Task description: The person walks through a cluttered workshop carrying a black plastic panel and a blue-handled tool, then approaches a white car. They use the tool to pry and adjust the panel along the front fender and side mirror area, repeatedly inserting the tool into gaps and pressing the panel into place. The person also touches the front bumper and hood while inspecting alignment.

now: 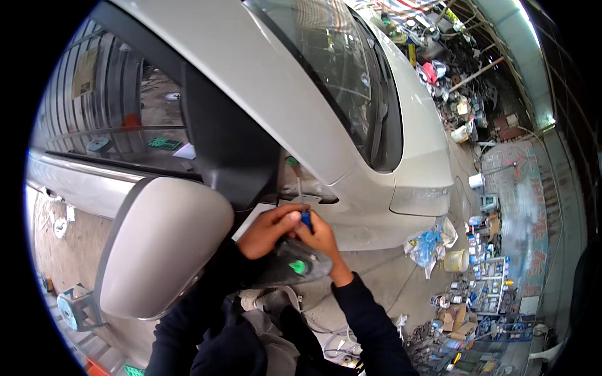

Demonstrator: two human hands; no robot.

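Observation:
A screwdriver (306,219) with a blue handle points away from me, its thin shaft reaching toward a green clip (291,161) in the car body's recess beside the mirror base. My right hand (322,241) is closed round the handle. Against it, my left hand (262,234) is also closed, its fingertips at the screwdriver's neck. Under both hands is a dark triangular trim piece (318,264) bearing another green clip (298,267); which hand supports it is hidden. Whether the screwdriver's tip touches the clip in the recess I cannot tell.
The silver car's side mirror (166,244) juts out close to my left arm. Windscreen (332,69) and front wing (417,169) lie ahead. On the right are a blue plastic bag (426,247), a pale bucket (456,261) and a rack of cans (492,282). A stool (78,307) stands lower left.

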